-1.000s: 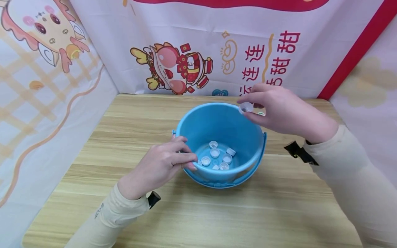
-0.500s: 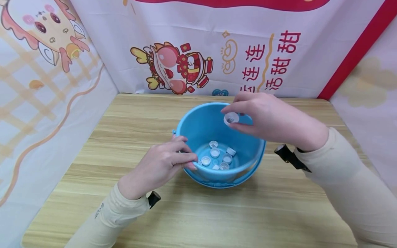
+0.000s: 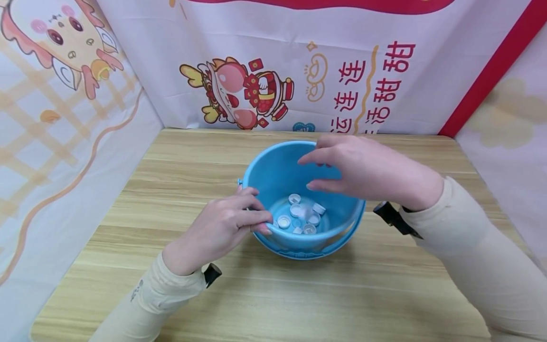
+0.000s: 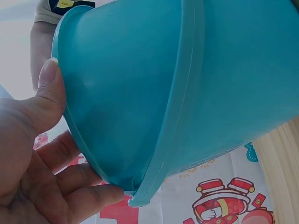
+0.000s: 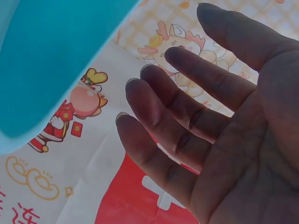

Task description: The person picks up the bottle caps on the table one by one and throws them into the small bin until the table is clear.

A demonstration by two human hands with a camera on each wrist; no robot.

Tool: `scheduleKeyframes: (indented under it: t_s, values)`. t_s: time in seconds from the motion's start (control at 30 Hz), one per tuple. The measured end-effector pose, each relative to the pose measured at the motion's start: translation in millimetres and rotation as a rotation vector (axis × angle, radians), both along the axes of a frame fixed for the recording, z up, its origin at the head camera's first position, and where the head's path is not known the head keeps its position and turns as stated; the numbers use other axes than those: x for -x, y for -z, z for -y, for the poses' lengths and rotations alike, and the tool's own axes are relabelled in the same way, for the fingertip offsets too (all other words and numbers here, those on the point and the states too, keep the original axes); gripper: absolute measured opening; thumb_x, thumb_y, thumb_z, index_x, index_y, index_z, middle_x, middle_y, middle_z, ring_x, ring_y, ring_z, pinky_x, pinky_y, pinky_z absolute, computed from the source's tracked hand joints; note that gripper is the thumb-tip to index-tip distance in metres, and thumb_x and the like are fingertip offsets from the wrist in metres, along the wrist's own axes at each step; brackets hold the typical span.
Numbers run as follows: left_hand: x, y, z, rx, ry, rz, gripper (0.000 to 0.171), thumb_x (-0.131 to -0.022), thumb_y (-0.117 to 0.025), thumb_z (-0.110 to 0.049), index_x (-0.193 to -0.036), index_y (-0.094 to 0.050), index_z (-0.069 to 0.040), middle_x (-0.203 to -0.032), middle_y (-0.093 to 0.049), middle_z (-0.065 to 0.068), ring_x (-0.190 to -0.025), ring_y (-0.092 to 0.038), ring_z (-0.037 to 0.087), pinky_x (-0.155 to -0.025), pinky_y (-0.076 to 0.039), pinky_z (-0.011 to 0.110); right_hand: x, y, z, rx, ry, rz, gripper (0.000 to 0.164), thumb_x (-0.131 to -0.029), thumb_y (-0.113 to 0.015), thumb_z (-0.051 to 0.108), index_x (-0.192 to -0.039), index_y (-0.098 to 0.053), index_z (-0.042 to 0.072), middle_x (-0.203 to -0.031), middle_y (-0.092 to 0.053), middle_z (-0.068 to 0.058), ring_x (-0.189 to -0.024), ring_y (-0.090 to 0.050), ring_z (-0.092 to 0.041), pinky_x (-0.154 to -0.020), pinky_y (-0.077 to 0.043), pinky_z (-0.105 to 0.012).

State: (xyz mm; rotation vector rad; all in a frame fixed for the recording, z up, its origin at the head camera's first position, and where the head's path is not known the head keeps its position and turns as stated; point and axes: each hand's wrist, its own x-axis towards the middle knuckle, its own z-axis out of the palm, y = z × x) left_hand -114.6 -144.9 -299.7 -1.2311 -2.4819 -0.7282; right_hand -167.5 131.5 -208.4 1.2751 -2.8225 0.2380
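A light-blue plastic bucket stands on the table in the head view, with several white bottle caps on its bottom. My left hand grips the rim at the near left; in the left wrist view its thumb lies outside the wall and the other fingers reach over the rim. Above the bucket's right side is my right hand, thumb and fingers spread apart and holding nothing. Below it, inside the bucket, a blurred white cap is in mid-fall. The right wrist view shows the bare palm.
The bucket's blue handle hangs down along its near side. Beneath is a wood-grain table. A printed cloth backdrop rises behind the table, with further cloth at the left and right.
My right hand has moved left and over the bucket, then let go of the white cap it pinched, which now drops inside. The left hand stays on the rim.
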Motion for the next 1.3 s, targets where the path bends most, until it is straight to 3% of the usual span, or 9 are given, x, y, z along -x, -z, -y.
scheduleKeyframes:
  t_s: [0.33,0.57,0.67,0.87,1.17,1.3]
  values:
    - [0.4,0.0,0,-0.007,0.006,-0.016,0.027,-0.08,-0.081,-0.019,-0.105,-0.079,-0.011,-0.095,-0.07,0.005,-0.118,-0.062,0.033,-0.104,-0.039,0.051,18.4,-5.3,-19,0.105,0.043,-0.005,0.04,-0.085,-0.081,0.024,-0.123,-0.071,0.015,-0.102,-0.069,-0.003,-0.084,-0.066,-0.017,-0.068,-0.06,-0.035]
    - [1.3,0.3,0,0.0,0.003,-0.021,0.026,-0.081,-0.08,-0.02,-0.105,-0.079,-0.011,-0.095,-0.07,0.005,-0.118,-0.061,0.033,-0.104,-0.039,0.051,50.2,0.8,-46,0.205,0.069,-0.039,0.032,-0.088,-0.078,0.014,-0.119,-0.072,0.01,-0.099,-0.072,-0.007,-0.082,-0.069,-0.021,-0.069,-0.061,-0.039]
    - [1.3,0.7,0,0.0,0.002,-0.021,0.026,-0.081,-0.08,-0.02,-0.105,-0.079,-0.011,-0.095,-0.07,0.005,-0.118,-0.061,0.033,-0.104,-0.039,0.051,68.9,9.6,-60,0.221,0.129,-0.026,0.03,-0.09,-0.076,0.014,-0.119,-0.072,0.009,-0.1,-0.072,-0.008,-0.08,-0.069,-0.02,-0.069,-0.061,-0.035]
    - [2.4,1.9,-1,-0.002,0.009,-0.029,0.026,-0.08,-0.08,-0.02,-0.105,-0.079,-0.011,-0.094,-0.07,0.005,-0.116,-0.063,0.031,-0.104,-0.039,0.052,105.5,38.6,-88,0.214,0.272,0.075,0.028,-0.094,-0.07,0.021,-0.12,-0.071,0.01,-0.1,-0.071,-0.01,-0.08,-0.065,-0.022,-0.065,-0.058,-0.03]
    - [2.7,2.5,-1,-0.004,0.014,-0.047,0.026,-0.08,-0.08,-0.021,-0.103,-0.079,-0.01,-0.093,-0.07,0.006,-0.115,-0.063,0.033,-0.103,-0.04,0.053,150.7,101.4,-121,0.137,0.399,0.287,0.029,-0.097,-0.066,0.019,-0.123,-0.068,0.006,-0.11,-0.068,-0.017,-0.088,-0.063,-0.028,-0.073,-0.059,-0.04]
    - [2.9,4.0,-1,-0.007,0.019,-0.054,0.024,-0.082,-0.077,-0.023,-0.103,-0.08,-0.011,-0.093,-0.07,0.005,-0.115,-0.063,0.034,-0.102,-0.04,0.053,165.2,131.5,-129,0.072,0.411,0.37,0.04,-0.096,-0.068,0.02,-0.133,-0.06,0.005,-0.12,-0.062,-0.021,-0.099,-0.062,-0.034,-0.081,-0.057,-0.049]
